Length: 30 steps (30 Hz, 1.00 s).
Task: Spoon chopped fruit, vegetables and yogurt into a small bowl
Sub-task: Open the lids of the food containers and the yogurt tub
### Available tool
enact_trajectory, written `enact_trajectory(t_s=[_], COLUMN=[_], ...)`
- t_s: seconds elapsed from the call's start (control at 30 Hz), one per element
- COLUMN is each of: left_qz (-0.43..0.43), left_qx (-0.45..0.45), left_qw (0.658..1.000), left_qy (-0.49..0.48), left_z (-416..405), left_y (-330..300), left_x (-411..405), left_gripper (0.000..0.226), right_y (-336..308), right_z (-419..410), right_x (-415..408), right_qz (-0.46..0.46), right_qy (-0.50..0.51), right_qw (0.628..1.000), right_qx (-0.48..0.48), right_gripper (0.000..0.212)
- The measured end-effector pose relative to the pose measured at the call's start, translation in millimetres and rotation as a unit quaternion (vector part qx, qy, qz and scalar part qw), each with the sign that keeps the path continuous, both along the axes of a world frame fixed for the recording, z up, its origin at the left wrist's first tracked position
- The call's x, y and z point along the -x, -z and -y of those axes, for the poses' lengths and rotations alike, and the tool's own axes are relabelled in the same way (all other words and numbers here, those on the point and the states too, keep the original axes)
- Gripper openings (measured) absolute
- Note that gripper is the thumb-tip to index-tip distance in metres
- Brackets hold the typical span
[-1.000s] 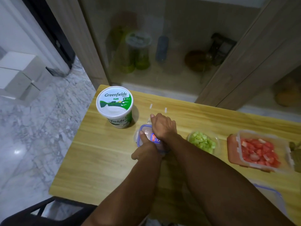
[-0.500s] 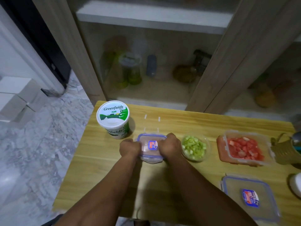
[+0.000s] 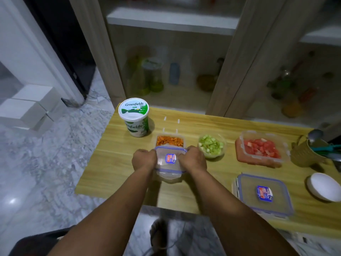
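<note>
Wooden table (image 3: 114,163), light grain, set before a glass-fronted cabinet (image 3: 171,67). Left hand (image 3: 144,159): fingers curled round the left edge of a small clear lid (image 3: 168,163) with blue seal and blue-red sticker. Right hand (image 3: 193,160): fingers curled round the right edge of the same lid. The lid is held between both hands, just nearer the person than the small clear container (image 3: 170,141), which stands open on the table and holds chopped orange pieces. Yogurt tub (image 3: 135,117): white and green, labelled Greenfields Plain, lid on, upright at the far left corner, just beside the container. Clear bowl of chopped green vegetable (image 3: 212,145): right of the container, near the right hand. Larger clear container of chopped red fruit (image 3: 262,147): open, further right. Large lid (image 3: 263,195): same blue seal and sticker, flat on the near right part of the table. Small white bowl (image 3: 323,186): at the right edge, beside the large lid; its inside cannot be seen. Yellowish cup (image 3: 306,154): far right, holding utensils, a spoon bowl and teal handles showing.
</note>
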<state>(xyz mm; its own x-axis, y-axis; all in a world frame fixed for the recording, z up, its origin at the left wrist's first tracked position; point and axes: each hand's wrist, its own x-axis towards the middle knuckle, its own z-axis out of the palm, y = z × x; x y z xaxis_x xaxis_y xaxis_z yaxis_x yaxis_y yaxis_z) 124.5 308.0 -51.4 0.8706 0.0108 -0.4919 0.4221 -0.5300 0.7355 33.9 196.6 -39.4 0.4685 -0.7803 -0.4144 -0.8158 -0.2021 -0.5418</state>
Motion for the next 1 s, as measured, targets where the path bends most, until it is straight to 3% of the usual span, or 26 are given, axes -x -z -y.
enact_trajectory(t_s=[0.13,0.3,0.37,0.53,0.67,1.0], left_qz=[-0.023,-0.076,-0.069,-0.043,-0.022,-0.007], left_qx=[-0.015,0.037,0.052,0.060,0.069,0.104], left_qw=[1.000,0.996,0.996,0.997,0.997,0.995], left_qy=[0.015,0.041,0.038,0.030,0.020,0.000], left_z=[-29,-47,-52,-58,-52,-31], left_y=[9,21,15,-1,-15,-46], left_x=[39,58,57,37,11,-102], left_gripper=[0.029,0.067,0.071,0.064,0.037,0.035], right_y=[11,20,16,-2,-15,-39], right_z=[-23,-34,-32,-25,-20,-8], right_x=[34,56,58,40,8,-126], right_qz=[-0.026,-0.030,-0.021,0.010,0.038,0.083], right_qy=[-0.013,-0.044,-0.042,-0.043,-0.053,-0.079], right_qw=[0.999,0.997,0.997,0.998,0.997,0.993], right_qx=[-0.039,-0.064,-0.058,-0.039,-0.031,-0.033], right_gripper=[0.035,0.044,0.045,0.038,0.032,0.030])
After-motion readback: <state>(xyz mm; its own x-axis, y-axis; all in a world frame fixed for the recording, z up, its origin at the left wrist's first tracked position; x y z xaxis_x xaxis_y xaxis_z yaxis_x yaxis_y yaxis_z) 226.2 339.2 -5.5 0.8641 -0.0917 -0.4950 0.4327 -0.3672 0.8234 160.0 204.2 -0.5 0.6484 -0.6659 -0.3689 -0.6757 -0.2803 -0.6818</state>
